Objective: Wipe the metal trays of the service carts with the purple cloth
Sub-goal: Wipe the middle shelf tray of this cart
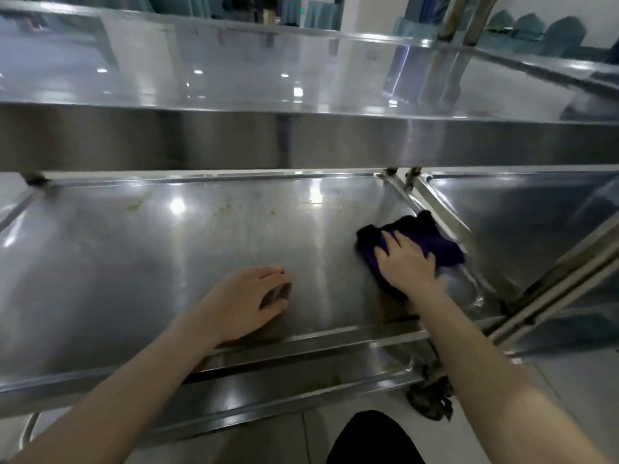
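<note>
Stains [135, 204] far left on the tray [100, 262], left hand [248, 299] resting empty mid-tray with fingers loosely curled, right hand [407, 262] pressing flat, spread fingers on the cloth [438, 244] by the right rim, so likely sweeping leftward.

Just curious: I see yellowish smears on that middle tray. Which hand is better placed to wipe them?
Right hand: it presses the purple cloth flat on the tray. The left hand rests on it, holding nothing.
</note>
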The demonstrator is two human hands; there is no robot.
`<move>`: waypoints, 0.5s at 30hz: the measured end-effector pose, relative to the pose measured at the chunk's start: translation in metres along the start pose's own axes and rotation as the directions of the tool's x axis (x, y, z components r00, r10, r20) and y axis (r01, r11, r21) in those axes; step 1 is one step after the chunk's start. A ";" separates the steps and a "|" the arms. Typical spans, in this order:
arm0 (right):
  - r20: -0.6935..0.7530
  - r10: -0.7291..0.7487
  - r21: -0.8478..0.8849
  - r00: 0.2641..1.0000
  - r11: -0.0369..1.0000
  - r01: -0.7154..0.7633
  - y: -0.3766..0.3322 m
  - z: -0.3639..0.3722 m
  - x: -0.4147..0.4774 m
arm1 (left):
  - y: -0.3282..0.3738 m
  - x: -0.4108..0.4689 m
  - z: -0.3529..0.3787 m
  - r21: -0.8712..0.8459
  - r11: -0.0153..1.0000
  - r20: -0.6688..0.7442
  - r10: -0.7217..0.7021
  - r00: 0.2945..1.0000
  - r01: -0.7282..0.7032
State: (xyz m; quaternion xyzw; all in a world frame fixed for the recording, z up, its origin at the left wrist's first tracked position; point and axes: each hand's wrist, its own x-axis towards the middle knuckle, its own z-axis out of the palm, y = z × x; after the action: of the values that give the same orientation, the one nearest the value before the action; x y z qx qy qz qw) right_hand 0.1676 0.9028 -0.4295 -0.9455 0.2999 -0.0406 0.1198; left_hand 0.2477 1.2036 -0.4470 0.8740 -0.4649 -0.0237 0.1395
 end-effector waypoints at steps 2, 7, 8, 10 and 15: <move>0.035 -0.191 0.031 0.981 0.981 0.190 -0.072 0.026 0.003 | -0.020 -0.028 -0.007 0.060 0.995 -0.045 -0.072 0.996 0.075; 0.209 -0.534 0.162 0.819 0.845 0.509 -0.206 0.067 -0.026 | -0.044 -0.067 -0.017 0.046 0.951 -0.131 -0.297 0.946 0.305; 0.205 -0.542 0.165 0.815 0.840 0.517 -0.204 0.067 -0.025 | -0.044 -0.068 -0.015 0.040 0.946 -0.134 -0.313 0.940 0.320; 0.131 -0.502 0.148 0.855 0.862 0.484 -0.172 0.060 -0.014 | -0.042 -0.068 -0.013 0.039 0.942 -0.148 -0.324 0.934 0.333; -0.018 -0.057 0.071 0.998 0.996 0.058 -0.003 0.011 0.032 | -0.043 -0.069 -0.013 0.036 0.942 -0.176 -0.323 0.930 0.334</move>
State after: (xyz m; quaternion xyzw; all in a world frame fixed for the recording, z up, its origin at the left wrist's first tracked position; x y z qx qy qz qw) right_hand 0.1968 0.8891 -0.4397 -0.9486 0.2719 -0.0622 0.1498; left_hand 0.2456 1.2854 -0.4518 0.9424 -0.2992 0.0420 0.1438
